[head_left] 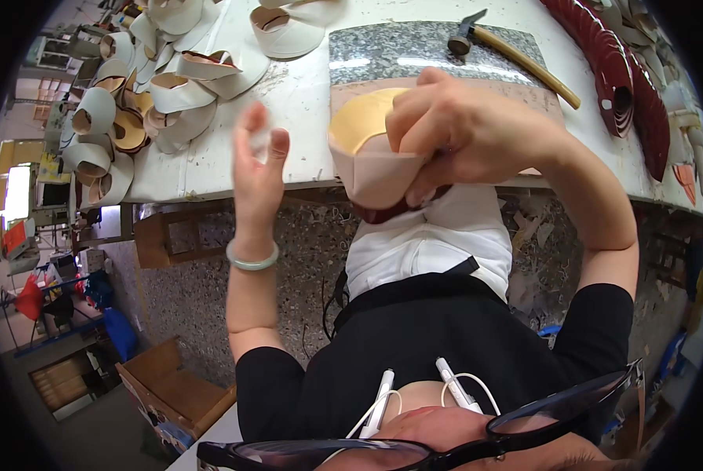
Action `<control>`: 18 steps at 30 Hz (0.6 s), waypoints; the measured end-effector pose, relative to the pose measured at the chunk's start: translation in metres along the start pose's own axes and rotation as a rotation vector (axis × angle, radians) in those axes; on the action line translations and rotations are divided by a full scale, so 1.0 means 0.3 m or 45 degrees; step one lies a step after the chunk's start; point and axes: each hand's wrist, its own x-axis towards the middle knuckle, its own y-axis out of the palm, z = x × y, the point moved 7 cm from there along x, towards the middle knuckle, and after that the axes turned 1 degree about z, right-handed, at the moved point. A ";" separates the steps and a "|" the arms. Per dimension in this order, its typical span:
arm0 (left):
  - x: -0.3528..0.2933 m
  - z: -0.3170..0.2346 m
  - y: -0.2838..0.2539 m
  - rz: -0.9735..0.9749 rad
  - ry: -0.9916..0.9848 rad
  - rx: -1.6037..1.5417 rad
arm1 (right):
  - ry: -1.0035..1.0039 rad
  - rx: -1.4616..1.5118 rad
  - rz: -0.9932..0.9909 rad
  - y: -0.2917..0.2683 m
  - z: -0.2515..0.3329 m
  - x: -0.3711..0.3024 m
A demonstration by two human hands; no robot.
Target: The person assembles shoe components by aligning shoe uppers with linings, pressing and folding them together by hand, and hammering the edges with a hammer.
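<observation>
My right hand (453, 118) grips a shoe upper (373, 174) at the table's near edge, above my lap. Pale pinkish beige on the outside, this piece curves round like a cuff and has a yellow lining. Something dark red (379, 213) shows beneath it, partly hidden. The right thumb is low on its side, while the curled fingers reach over its upper rim. My left hand (259, 177), slightly blurred, is raised to the left of the upper, apart from it. Its fingers are extended, the thumb stands away from them, and nothing is in it.
Beyond my hands lies a grey mottled slab (390, 51) with a hammer (516, 60) across its right side. Many white shoe uppers (180, 94) are heaped at the left of the white table (300, 86). Dark red nested pieces (602, 55) line the right. A wooden drawer (175, 238) sits below.
</observation>
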 end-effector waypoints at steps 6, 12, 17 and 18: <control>0.067 -0.309 0.301 0.869 0.774 0.665 | 0.218 -0.157 0.036 -0.043 -0.039 -0.049; 0.184 -0.238 0.420 0.309 1.545 1.715 | -0.089 -1.326 -0.393 -0.015 -0.139 -0.182; 0.112 -0.099 0.516 0.417 1.331 1.797 | 0.210 -1.159 -0.404 0.124 -0.294 -0.277; 0.125 -0.109 0.485 0.385 1.261 1.641 | 0.241 -1.072 -0.431 0.110 -0.295 -0.278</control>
